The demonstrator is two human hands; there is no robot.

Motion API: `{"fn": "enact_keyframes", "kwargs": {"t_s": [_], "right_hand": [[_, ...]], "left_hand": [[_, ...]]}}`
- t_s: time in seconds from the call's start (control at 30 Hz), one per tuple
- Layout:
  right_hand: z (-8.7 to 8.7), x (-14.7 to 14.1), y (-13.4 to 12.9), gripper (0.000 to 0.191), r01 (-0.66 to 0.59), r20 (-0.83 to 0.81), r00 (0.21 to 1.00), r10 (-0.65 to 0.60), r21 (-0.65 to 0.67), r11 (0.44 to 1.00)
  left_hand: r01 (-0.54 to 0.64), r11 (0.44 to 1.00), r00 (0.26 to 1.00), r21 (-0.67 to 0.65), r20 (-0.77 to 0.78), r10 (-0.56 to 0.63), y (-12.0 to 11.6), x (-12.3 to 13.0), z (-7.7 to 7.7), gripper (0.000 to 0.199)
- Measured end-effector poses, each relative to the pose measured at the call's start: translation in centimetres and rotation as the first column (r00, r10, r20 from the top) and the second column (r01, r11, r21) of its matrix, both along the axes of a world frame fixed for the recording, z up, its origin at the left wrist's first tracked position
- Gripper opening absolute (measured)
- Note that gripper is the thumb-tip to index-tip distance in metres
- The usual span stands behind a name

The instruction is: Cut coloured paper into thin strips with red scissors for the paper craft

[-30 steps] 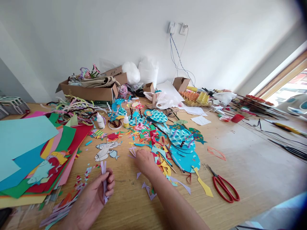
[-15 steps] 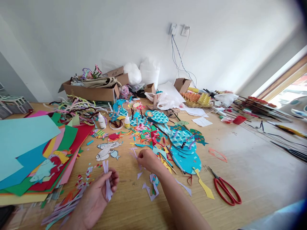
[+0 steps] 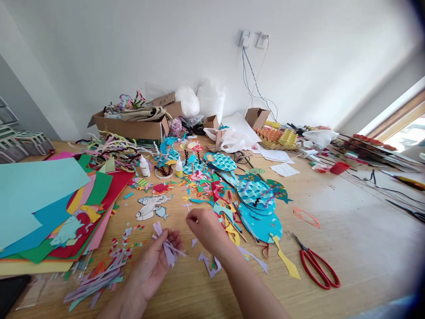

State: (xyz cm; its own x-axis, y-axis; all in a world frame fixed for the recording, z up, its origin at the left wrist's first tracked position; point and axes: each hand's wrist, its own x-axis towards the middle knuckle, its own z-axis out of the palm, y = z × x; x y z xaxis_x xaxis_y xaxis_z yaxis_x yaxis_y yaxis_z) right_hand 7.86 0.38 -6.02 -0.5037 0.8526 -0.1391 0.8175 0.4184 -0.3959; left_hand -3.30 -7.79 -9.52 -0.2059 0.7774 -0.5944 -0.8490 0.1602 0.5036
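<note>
Several lilac paper strips are gripped in my left hand, thumb on top, and one strip sticks out to the right. My right hand is closed, fingers curled under, over the table beside them; whatever is in it is hidden. Lilac paper scraps lie just below my right wrist. Beyond my left hand are cut-out paper fish in white and pale blue. A pile of lilac and coloured strips lies left of my left forearm, with tiny red and white paper bits above it.
Red-handled scissors lie at right, near a yellow paper scrap. Blue woven paper pieces and mixed scraps spread across the middle. Coloured sheets are stacked at left. Glue bottles and a cardboard box stand farther back.
My left hand has moved right and turned, with its lilac strips now fanned out and one crossing them. My right hand has curled tighter, staying at about the same place. The view has shifted slightly.
</note>
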Motion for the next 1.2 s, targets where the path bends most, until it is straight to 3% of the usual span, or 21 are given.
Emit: {"fn": "enact_keyframes", "kwargs": {"t_s": [0.1,0.27,0.57,0.73,0.9,1.03,1.13,1.2], "right_hand": [[-0.9,0.8,1.7,0.021,0.081,0.106,0.991,-0.086,0.046,0.996],[-2.5,-0.2,2.1,0.018,0.081,0.234,0.969,-0.083,0.019,0.997],[-2.9,-0.7,2.5,0.027,0.061,0.28,0.958,-0.053,-0.021,0.998],[-1.5,-0.3,1.5,0.017,0.008,0.201,0.979,-0.01,0.012,1.0],[1.0,-1.4,-2.4,0.019,-0.147,0.064,0.987,0.145,0.025,0.989],[1.9,-2.2,-5.2,0.021,-0.264,0.016,0.964,0.264,0.018,0.964],[2.5,-1.4,-6.0,0.018,-0.323,-0.118,0.94,0.321,0.002,0.946],[3.0,-0.3,-6.0,0.016,-0.3,-0.206,0.935,0.287,-0.036,0.953]], "left_hand": [[0.035,0.999,0.999,-0.011,0.024,-0.035,-0.4,-0.4,-0.3,0.027],[0.089,0.996,0.994,0.001,0.063,-0.089,-0.9,-0.1,0.1,0.031],[0.032,0.999,0.998,-0.03,0.046,-0.03,-1.0,-0.5,0.5,0.028],[-0.002,1.0,1.0,-0.01,0.007,0.003,-0.7,-0.9,1.0,0.03],[0.021,0.999,1.0,0.034,0.009,-0.022,-0.9,-0.4,1.2,0.026],[0.047,0.995,0.999,0.088,0.001,-0.048,-1.6,-0.2,1.2,0.02],[0.062,0.99,0.992,0.124,-0.12,-0.047,-2.7,-1.8,1.3,0.014],[0.101,0.986,0.98,0.133,-0.183,-0.076,-3.7,-3.9,1.7,0.009]]}}
